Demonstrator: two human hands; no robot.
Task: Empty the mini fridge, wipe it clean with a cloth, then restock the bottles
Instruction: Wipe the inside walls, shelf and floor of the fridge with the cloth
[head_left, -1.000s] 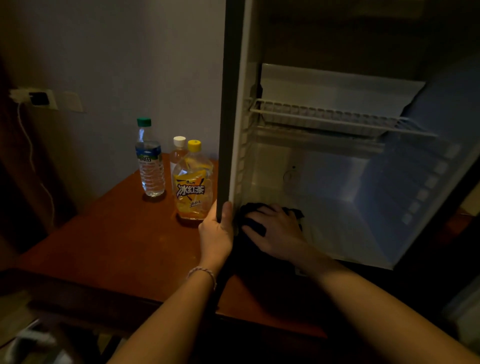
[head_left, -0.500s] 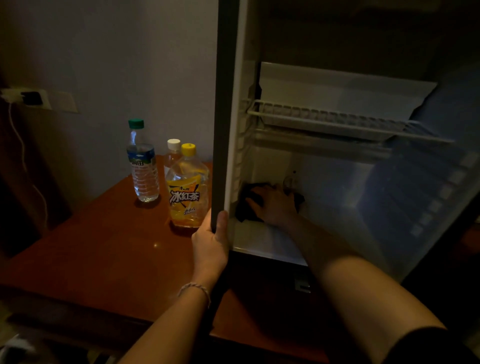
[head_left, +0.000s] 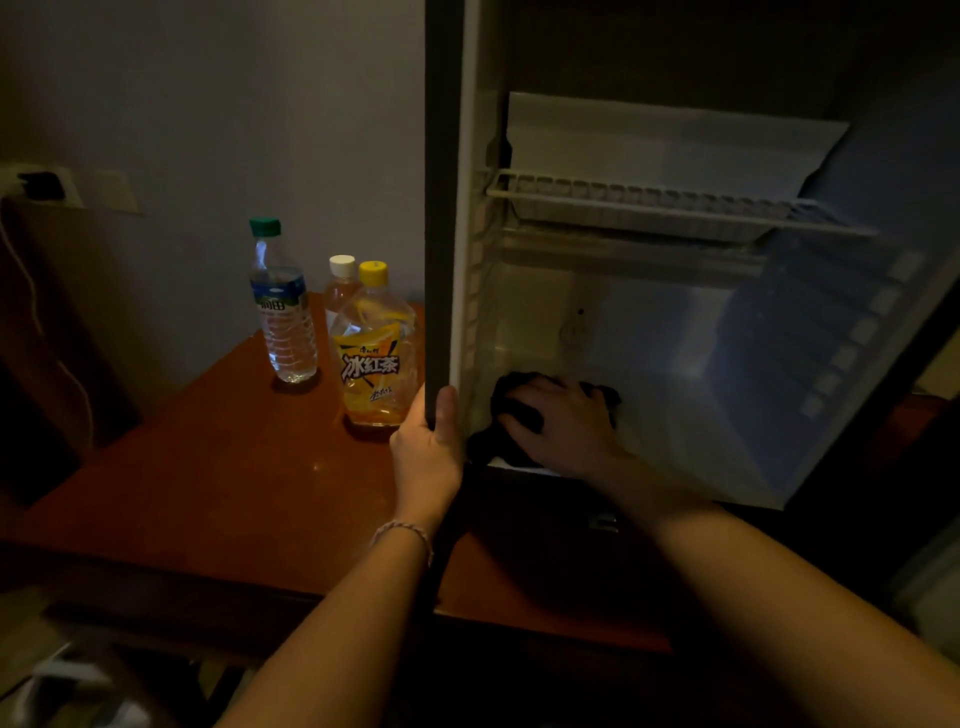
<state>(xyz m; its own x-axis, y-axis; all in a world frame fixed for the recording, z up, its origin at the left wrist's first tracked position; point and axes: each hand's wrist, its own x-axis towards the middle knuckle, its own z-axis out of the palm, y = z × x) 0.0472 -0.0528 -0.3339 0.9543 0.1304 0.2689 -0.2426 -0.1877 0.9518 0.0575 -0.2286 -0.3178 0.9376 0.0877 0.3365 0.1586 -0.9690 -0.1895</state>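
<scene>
cloth (head_left: 519, 410) back at front-left of fridge floor (head_left: 701, 436), pulled forward from the rear corner; right hand (head_left: 566, 421) presses it flat, left hand (head_left: 428, 452) clasps cabinet edge. wiping ongoing; bottles (head_left: 371, 348) wait on table (head_left: 208, 467).

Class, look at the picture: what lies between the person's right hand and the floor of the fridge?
In the head view, a dark cloth lies between the right hand and the fridge floor; the fingers press it flat there.

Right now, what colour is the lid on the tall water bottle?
Green. The water bottle has a green cap, seen in the head view.
</scene>
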